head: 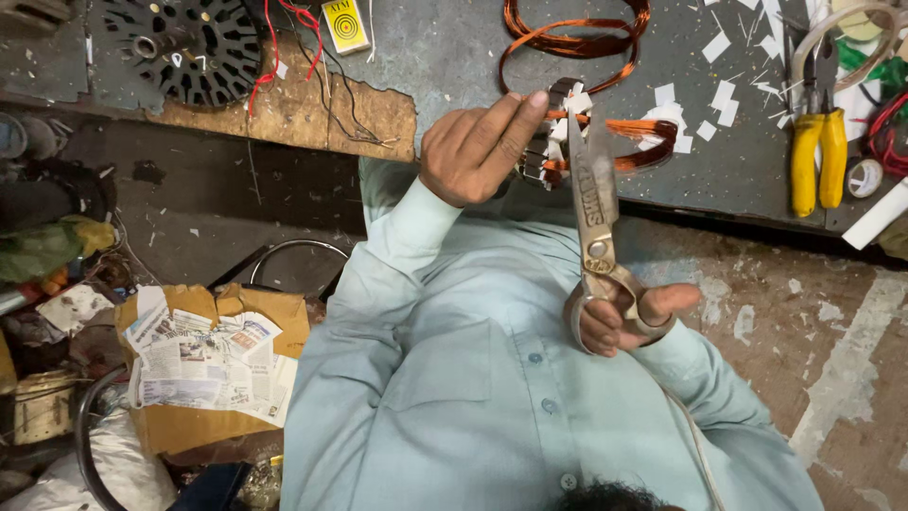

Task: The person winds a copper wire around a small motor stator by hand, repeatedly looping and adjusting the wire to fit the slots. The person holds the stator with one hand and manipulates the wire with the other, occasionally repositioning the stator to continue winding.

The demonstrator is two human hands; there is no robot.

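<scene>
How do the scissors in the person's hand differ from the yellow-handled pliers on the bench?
The scissors are held in the right hand, blades pointing up at the wound part that the left hand grips; the yellow-handled pliers lie untouched on the grey bench. The scissors are bare metal with loop handles; the pliers have yellow-sleeved straight handles. Both are two-armed metal hand tools.
</scene>
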